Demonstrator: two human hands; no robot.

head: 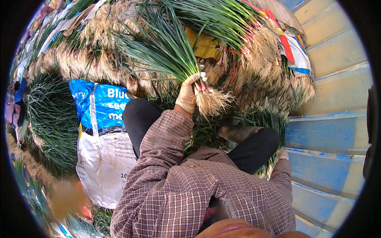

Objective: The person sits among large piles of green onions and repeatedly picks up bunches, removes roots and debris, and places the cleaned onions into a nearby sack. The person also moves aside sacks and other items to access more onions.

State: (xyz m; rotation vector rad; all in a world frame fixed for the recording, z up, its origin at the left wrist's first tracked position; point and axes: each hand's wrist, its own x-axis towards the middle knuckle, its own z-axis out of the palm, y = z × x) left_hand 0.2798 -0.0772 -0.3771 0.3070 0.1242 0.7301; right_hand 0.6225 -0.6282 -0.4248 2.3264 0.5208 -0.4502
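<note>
My left hand, in a thin pale glove with white-covered fingertips, is closed round the lower stems of a bunch of spring onions. Its long green leaves fan to the upper left, and its pinkish-white stem bases and pale stringy roots hang out to the right of the hand. My right hand shows only in part, low beside my right knee; its fingers are hidden. Some onion stems lie close by it, between the knee and the checked sleeve.
Stacked spring onions with hanging roots line the far side, with a yellow sack piece among them. At the left are a blue-and-white printed sack and a green heap. A blue-and-tan panelled wall borders the right. Another person is at the far left.
</note>
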